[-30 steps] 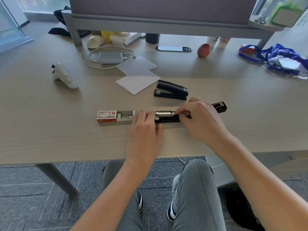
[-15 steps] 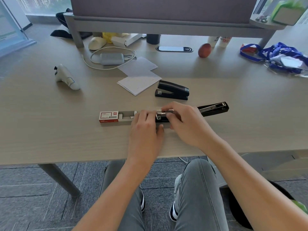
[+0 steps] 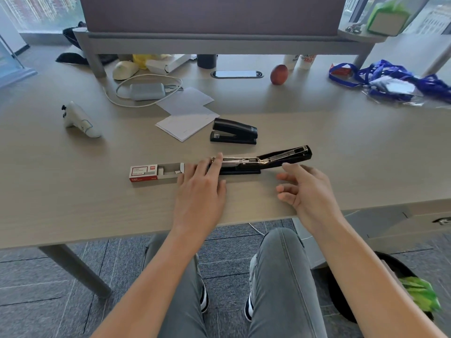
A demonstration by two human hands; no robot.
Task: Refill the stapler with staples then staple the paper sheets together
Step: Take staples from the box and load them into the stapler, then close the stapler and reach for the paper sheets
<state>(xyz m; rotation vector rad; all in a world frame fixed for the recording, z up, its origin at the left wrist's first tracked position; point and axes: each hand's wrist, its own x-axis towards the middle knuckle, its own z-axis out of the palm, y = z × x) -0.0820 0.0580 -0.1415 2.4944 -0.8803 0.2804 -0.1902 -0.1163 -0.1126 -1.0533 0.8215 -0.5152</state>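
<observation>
A black stapler (image 3: 246, 164) lies flat on the desk, swung wide open, its metal staple channel facing up and its lid (image 3: 288, 154) folded out to the right. My left hand (image 3: 202, 181) rests on the stapler's left end, fingers pressing it down. My right hand (image 3: 302, 189) hovers just right of it, fingers spread, holding nothing. A red and white staple box (image 3: 156, 172) lies open to the left of the stapler. White paper sheets (image 3: 188, 118) lie farther back.
A second black stapler (image 3: 233, 135), closed, sits behind the open one. A white controller (image 3: 79, 120) is at the left, a grey charger with cable (image 3: 146, 91) and a red ball (image 3: 279, 74) at the back, blue lanyards (image 3: 390, 79) at the right.
My right hand has let go of the staple channel and drawn back to the right, opening its fingers. The channel now shows uncovered. My left hand stays on the stapler's left end.
</observation>
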